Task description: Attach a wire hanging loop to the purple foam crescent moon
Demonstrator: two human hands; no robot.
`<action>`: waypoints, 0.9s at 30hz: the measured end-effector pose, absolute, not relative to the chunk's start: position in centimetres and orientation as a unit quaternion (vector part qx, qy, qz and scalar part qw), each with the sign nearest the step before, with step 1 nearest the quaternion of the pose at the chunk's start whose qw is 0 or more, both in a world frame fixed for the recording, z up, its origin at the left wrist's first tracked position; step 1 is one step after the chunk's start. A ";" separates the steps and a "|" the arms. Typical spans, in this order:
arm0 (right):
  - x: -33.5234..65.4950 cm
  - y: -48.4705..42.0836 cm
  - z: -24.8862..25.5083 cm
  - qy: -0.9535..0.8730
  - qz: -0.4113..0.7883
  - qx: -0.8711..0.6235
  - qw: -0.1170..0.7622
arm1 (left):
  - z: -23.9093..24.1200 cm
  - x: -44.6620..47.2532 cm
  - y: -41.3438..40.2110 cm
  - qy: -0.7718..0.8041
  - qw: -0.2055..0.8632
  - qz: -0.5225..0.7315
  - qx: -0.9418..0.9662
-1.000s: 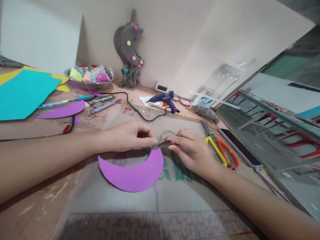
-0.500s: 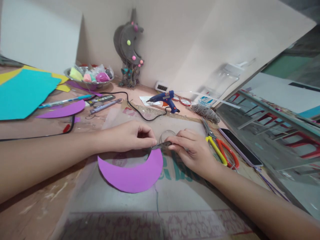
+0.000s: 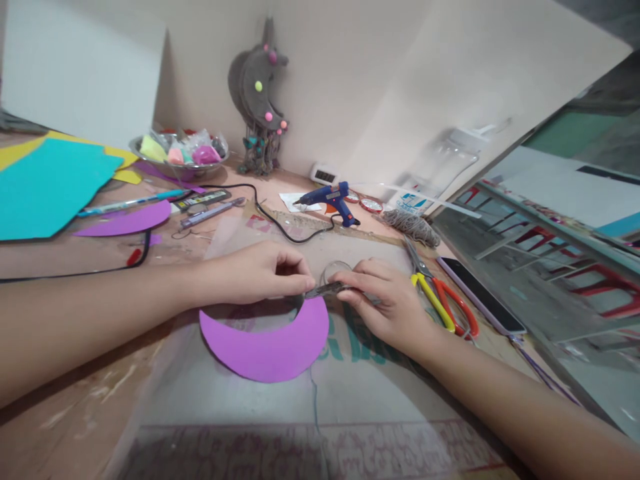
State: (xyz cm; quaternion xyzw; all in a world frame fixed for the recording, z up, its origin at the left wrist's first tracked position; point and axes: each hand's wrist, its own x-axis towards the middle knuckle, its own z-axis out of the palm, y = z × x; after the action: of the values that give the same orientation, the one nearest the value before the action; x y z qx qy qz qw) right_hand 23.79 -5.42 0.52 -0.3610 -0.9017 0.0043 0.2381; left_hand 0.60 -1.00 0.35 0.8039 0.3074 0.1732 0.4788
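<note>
A purple paper crescent (image 3: pixel 270 350) lies above the plastic-covered board, its points turned upward. My left hand (image 3: pixel 267 270) has finger and thumb pinched together at the crescent's right tip, which they partly hide. Between my hands runs a short dark grey strand (image 3: pixel 323 289), apparently yarn, lying across that tip. My right hand (image 3: pixel 383 293) is closed on the strand's right end with thumb and forefinger. A thin pale loop (image 3: pixel 336 267) curves up just behind my right fingers; what it is made of is unclear.
A blue glue gun (image 3: pixel 327 197) stands behind my hands, its black cord trailing left. Grey yarn (image 3: pixel 413 227), scissors (image 3: pixel 435 293) and a phone (image 3: pixel 480 293) lie to the right. Coloured sheets (image 3: pixel 55 187), pens and a metal bowl (image 3: pixel 180 167) are at the left.
The crescent has shifted slightly right, its left tip dropping behind my left wrist. More of the grey strand shows between my hands, and my right fingers have turned slightly.
</note>
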 end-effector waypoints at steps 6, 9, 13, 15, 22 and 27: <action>23.7 -5.5 0.5 -0.897 0.027 -0.371 0.238 | 0.3 0.5 -0.9 0.304 0.480 0.175 0.804; 23.7 -5.4 0.4 -0.896 0.054 -0.372 0.236 | 0.3 0.5 -0.9 0.306 0.476 0.172 0.806; 23.7 -5.2 0.4 -0.896 0.074 -0.368 0.238 | 0.4 0.6 -0.9 0.301 0.472 0.173 0.811; 23.7 -5.2 0.4 -0.894 0.072 -0.372 0.238 | 0.3 0.6 -0.9 0.297 0.476 0.177 0.809; 23.7 -5.3 0.3 -0.896 0.047 -0.374 0.234 | 0.1 0.5 -0.9 0.299 0.489 0.181 0.799; 23.7 -5.5 0.3 -0.900 0.014 -0.368 0.232 | 0.3 0.5 -1.0 0.313 0.493 0.169 0.794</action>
State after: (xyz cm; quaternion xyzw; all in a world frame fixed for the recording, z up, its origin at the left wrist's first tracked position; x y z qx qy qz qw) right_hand 23.71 -5.47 0.33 -0.3681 -0.9002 0.0143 0.2322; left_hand 0.49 -0.95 0.27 0.7941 0.3125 0.1689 0.4931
